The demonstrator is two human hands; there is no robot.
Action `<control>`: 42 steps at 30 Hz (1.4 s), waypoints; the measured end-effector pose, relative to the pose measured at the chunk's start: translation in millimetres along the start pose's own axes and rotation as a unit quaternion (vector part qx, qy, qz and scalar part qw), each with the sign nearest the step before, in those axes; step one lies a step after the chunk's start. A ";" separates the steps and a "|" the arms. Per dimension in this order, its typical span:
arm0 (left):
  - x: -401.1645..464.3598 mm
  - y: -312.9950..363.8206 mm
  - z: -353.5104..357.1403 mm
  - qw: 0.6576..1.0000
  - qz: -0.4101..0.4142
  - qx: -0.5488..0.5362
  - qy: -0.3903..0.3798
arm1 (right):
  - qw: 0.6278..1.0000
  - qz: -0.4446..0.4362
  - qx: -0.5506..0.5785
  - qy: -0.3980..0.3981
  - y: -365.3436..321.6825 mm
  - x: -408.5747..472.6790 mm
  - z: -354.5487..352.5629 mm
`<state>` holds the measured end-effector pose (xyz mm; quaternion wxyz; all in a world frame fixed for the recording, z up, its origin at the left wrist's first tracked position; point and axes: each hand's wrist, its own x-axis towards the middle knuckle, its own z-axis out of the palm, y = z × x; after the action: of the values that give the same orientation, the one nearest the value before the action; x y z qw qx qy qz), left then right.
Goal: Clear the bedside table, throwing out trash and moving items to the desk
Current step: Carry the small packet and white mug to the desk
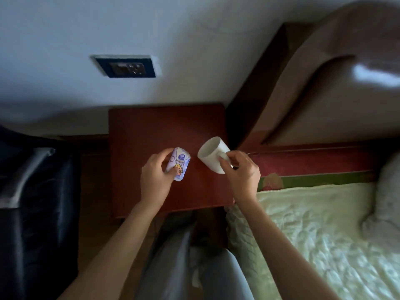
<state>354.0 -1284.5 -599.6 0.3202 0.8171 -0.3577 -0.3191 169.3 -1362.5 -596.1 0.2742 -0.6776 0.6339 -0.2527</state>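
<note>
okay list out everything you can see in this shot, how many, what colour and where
bedside table: one, dark red wood, centre, against the wall
tissue pack: one, white and purple with a cartoon print, held above the table
mug: one, white, tilted, held by its handle
wall socket: one, dark, on the wall
bed: one, pale green cover, right
headboard: one, brown, upper right
left hand: holds the tissue pack
right hand: holds the mug

Packet (178, 164) print too blurred
</note>
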 end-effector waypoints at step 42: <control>-616.0 -93.8 -238.9 0.878 -0.177 -0.170 0.411 | 0.839 -0.414 0.074 -0.345 -208.3 -404.3 -151.1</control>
<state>236.1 -677.4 -348.7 0.5107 0.8574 0.0165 -0.0618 187.4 -957.4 -340.8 0.3942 -0.8979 0.1379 -0.1393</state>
